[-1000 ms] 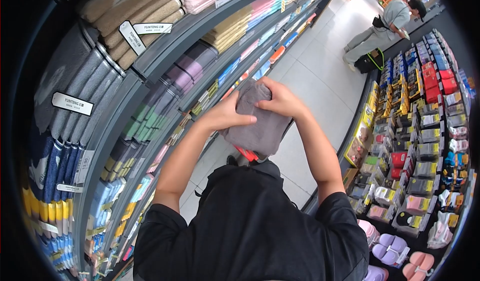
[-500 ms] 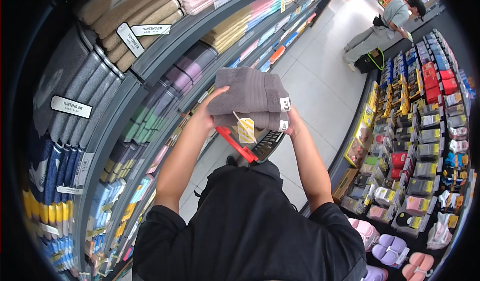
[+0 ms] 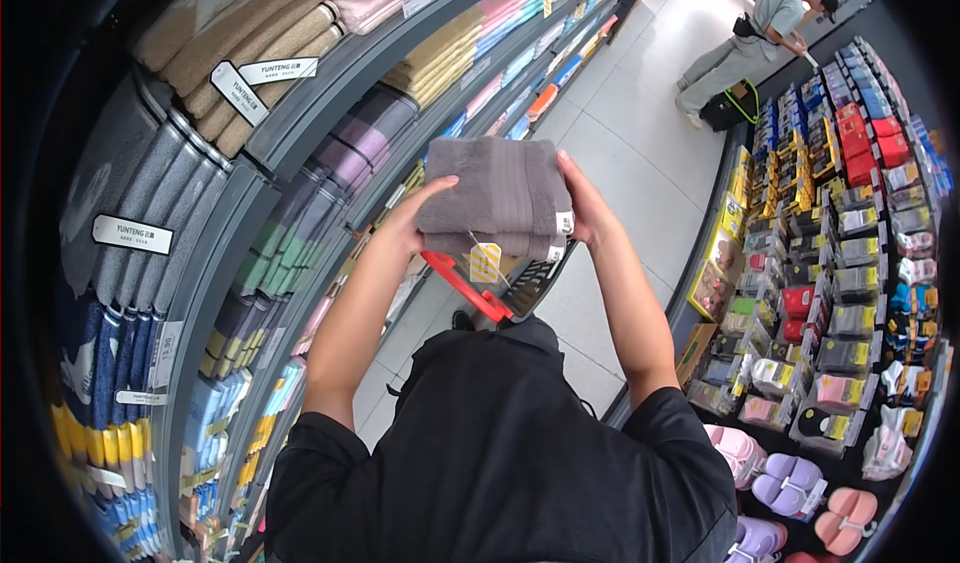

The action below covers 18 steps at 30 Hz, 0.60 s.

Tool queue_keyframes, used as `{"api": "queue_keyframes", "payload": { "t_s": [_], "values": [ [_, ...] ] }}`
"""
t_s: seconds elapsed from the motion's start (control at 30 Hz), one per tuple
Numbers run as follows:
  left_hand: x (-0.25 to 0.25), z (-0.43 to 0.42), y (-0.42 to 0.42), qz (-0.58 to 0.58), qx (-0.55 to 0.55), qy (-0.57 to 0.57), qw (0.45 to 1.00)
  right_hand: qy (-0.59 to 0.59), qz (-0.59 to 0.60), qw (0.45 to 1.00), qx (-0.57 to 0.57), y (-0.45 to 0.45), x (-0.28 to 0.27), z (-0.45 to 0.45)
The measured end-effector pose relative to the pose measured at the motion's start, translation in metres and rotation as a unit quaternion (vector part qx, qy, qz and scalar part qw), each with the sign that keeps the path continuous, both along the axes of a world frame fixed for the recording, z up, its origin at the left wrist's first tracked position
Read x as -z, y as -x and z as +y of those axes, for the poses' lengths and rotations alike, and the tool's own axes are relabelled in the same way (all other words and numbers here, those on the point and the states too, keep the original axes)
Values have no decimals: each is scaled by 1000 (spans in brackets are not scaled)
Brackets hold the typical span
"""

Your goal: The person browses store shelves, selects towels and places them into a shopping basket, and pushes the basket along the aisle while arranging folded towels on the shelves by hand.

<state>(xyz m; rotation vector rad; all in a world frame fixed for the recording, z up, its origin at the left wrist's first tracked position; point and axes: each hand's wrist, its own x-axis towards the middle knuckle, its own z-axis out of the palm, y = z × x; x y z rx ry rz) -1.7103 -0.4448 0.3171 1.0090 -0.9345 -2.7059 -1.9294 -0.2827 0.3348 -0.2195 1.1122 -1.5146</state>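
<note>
Two folded grey towels [image 3: 495, 188], one on top of the other, are held level in front of my body. My left hand [image 3: 420, 213] grips their left side, with the thumb on top. On the right side my right hand [image 3: 585, 203] presses with its thumb along the edge; its other fingers are mostly hidden. A yellow-striped tag [image 3: 485, 262] hangs from the front of the towels, and small white labels show at their right corners. Below them is a basket with a red handle [image 3: 465, 288] and dark slotted side, partly covered by the towels.
Shelves of folded towels [image 3: 180, 213] curve along the left. Racks of packaged goods [image 3: 840, 273] line the right, with pastel slippers [image 3: 788, 485] low down. A person in a cap [image 3: 775, 28] stands farther up the tiled aisle [image 3: 625, 113], beside a black and green basket [image 3: 735, 108].
The grey bundle has turned from a bunched shape into flat, stacked towels with the tag showing. My hands have moved to its two sides. The view has shifted slightly.
</note>
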Motion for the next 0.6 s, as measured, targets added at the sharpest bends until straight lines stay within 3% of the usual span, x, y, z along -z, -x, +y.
{"api": "queue_keyframes", "payload": {
  "t_s": [0.17,0.37,0.6],
  "values": [
    [4,1,6,-2,-19,79,997,-8,106,994,-41,2,1,-1],
    [14,-1,5,19,28,13,999,1,149,989,-20,-4,3,3],
    [9,6,4,16,40,15,999,1,173,985,6,-5,13,7]
  ]
}}
